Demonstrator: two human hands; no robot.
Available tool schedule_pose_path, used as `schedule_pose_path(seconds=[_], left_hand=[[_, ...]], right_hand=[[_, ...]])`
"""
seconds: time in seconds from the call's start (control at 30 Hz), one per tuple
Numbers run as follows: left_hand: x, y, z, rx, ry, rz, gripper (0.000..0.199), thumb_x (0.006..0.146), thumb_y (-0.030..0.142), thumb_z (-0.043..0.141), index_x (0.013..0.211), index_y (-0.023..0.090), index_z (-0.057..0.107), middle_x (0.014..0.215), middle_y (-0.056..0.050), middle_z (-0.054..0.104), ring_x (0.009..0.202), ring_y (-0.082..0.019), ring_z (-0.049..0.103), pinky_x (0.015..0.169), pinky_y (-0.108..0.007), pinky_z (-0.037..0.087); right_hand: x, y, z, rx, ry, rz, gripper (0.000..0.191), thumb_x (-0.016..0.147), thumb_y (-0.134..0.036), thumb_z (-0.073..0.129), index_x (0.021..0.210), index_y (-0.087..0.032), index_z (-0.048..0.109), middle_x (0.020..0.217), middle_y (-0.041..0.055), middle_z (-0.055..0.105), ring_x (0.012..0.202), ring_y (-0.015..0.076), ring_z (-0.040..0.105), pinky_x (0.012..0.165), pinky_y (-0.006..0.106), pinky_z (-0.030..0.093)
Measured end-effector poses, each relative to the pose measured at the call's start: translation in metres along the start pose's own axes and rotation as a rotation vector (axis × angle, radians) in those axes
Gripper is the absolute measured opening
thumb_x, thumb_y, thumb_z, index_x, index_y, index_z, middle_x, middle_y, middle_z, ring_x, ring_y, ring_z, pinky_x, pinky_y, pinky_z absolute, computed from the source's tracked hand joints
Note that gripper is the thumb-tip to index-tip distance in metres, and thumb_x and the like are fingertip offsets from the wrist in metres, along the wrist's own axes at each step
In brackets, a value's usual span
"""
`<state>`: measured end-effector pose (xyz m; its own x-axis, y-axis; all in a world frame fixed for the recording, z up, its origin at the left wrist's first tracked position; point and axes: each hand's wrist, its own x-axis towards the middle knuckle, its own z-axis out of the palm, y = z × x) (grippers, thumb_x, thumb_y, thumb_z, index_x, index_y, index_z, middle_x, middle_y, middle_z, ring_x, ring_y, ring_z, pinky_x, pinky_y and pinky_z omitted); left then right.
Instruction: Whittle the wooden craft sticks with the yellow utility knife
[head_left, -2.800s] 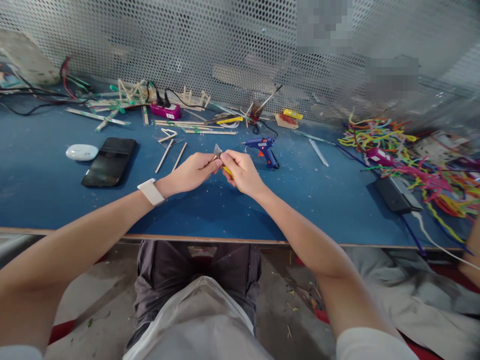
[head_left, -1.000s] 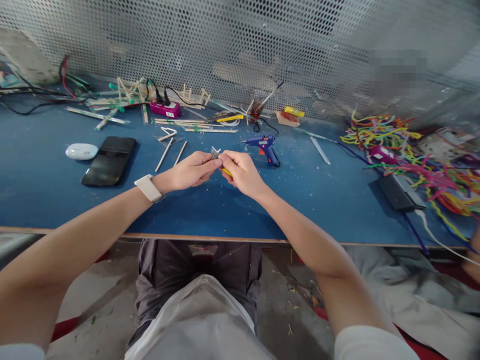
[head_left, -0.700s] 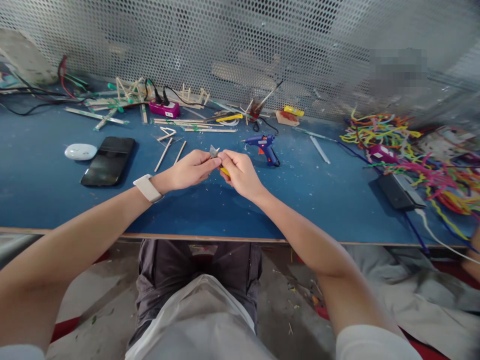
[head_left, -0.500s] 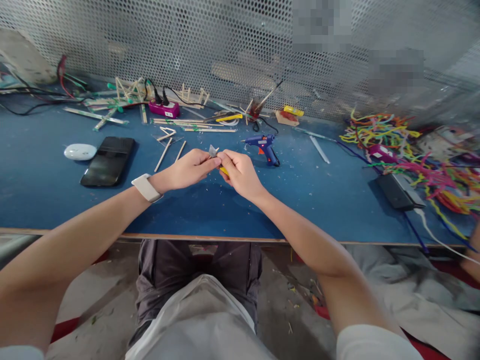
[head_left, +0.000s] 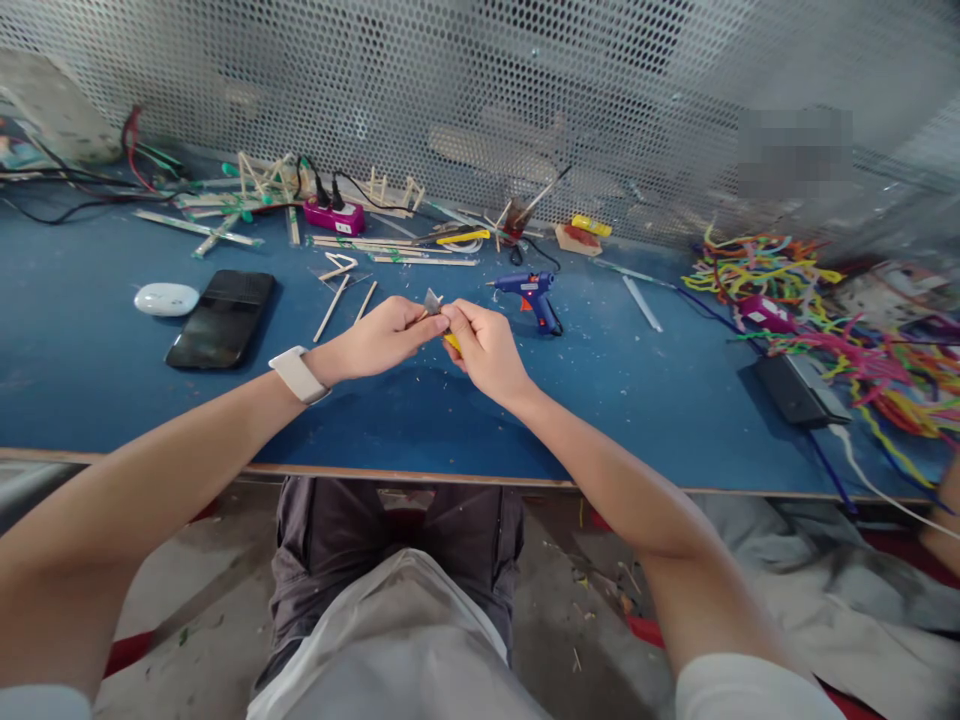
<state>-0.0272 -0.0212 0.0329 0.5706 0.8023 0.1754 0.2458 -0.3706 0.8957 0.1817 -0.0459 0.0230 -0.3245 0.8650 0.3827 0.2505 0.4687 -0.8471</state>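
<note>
My right hand (head_left: 487, 350) is closed around a yellow-handled cutter (head_left: 452, 342), whose grey blade (head_left: 432, 301) points up and to the left between my hands. My left hand (head_left: 386, 338) is pinched beside the blade, its thumb against my right fingertips; a small pale stick end shows there, mostly hidden by the fingers. To the right of my hands a blue glue gun (head_left: 531, 292) lies on the table. Two thin wooden sticks (head_left: 331, 308) rest left of my left hand.
A black phone (head_left: 221, 320) and white mouse (head_left: 166, 299) lie left on the blue table (head_left: 600, 420). Behind are a purple power strip (head_left: 334, 217) and stick structures. Colourful pipe cleaners (head_left: 757, 262) and a power bank (head_left: 799, 388) are right, near another person's arm.
The camera view has shifted slightly, so the table items appear a little further right. Both hands keep nearly the same hold, with the blade still between them.
</note>
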Motion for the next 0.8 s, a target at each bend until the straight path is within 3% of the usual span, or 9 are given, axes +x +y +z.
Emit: schedule_pose_path(seconds=[0.33, 0.6, 0.8], left_hand=[[0.000, -0.003, 0.010, -0.103, 0.047, 0.002, 0.070, 0.114, 0.074, 0.063, 0.069, 0.023, 0.048, 0.053, 0.008, 0.036, 0.047, -0.007, 0.028, 0.045, -0.023, 0.022], [-0.001, -0.003, 0.000, -0.248, -0.138, -0.002, 0.067, 0.110, 0.068, 0.076, 0.071, 0.025, 0.042, 0.050, 0.010, 0.035, 0.042, -0.007, 0.029, 0.043, -0.023, 0.021], [-0.001, -0.003, -0.003, -0.235, -0.190, -0.004, 0.073, 0.109, 0.073, 0.075, 0.065, 0.024, 0.043, 0.048, 0.008, 0.036, 0.042, -0.007, 0.031, 0.043, -0.023, 0.025]], right_hand=[[0.004, 0.001, 0.000, 0.046, 0.028, 0.015, 0.065, 0.116, -0.084, 0.050, 0.087, -0.026, 0.054, 0.060, -0.0049, 0.054, 0.052, 0.0130, 0.050, 0.054, 0.029, 0.039], [0.007, -0.002, -0.015, 0.004, -0.137, -0.028, 0.063, 0.118, -0.080, 0.053, 0.088, -0.025, 0.058, 0.062, -0.0034, 0.055, 0.058, 0.0144, 0.054, 0.057, 0.028, 0.039], [0.008, -0.004, -0.020, -0.026, -0.166, -0.047, 0.063, 0.117, -0.079, 0.056, 0.085, -0.024, 0.060, 0.063, -0.0018, 0.059, 0.060, 0.0150, 0.054, 0.060, 0.029, 0.040]])
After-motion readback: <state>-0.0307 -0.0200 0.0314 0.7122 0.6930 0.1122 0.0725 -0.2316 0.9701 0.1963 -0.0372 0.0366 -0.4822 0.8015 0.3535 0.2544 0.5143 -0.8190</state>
